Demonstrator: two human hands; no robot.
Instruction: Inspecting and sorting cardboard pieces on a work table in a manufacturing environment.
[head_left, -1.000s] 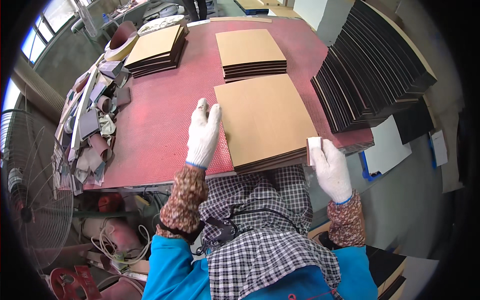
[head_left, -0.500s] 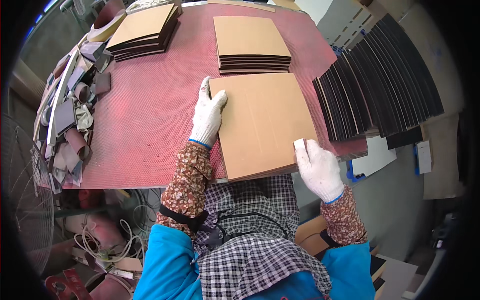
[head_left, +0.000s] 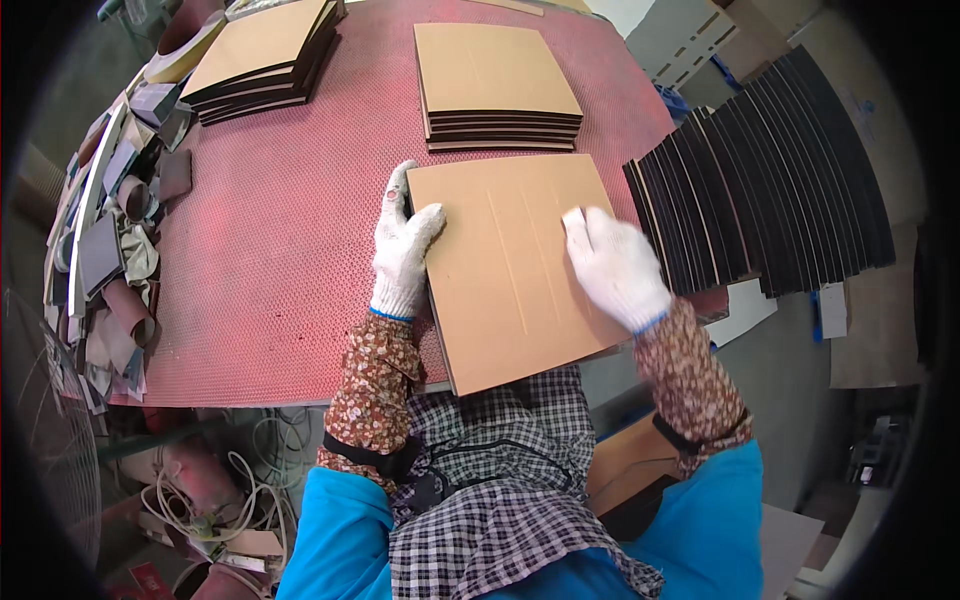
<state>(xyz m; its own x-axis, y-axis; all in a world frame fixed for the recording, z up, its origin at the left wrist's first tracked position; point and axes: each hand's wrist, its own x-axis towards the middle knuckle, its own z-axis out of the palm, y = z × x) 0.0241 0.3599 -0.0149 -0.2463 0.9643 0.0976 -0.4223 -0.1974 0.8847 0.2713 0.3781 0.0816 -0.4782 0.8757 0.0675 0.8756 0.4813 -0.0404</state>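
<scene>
A square tan board with faint parallel lines on its face lies before me, overhanging the table's front edge. My left hand, in a white knit glove, grips its left edge, thumb on top and fingers along the side. Over the right part of the board is my gloved right hand, closed on a small white-ended block. The rest of that block is hidden by the fingers, and I cannot make out whether it touches the board.
Behind the board stands a stack of tan boards with dark edges; another stack sits far left. A long row of black-faced boards stands on edge at right. Sandpaper scraps and rolls line the red textured table's left side.
My right hand has moved from the board's lower right edge up and inward over its face, carrying the small block. The left hand still holds the left edge. The view has shifted slightly.
</scene>
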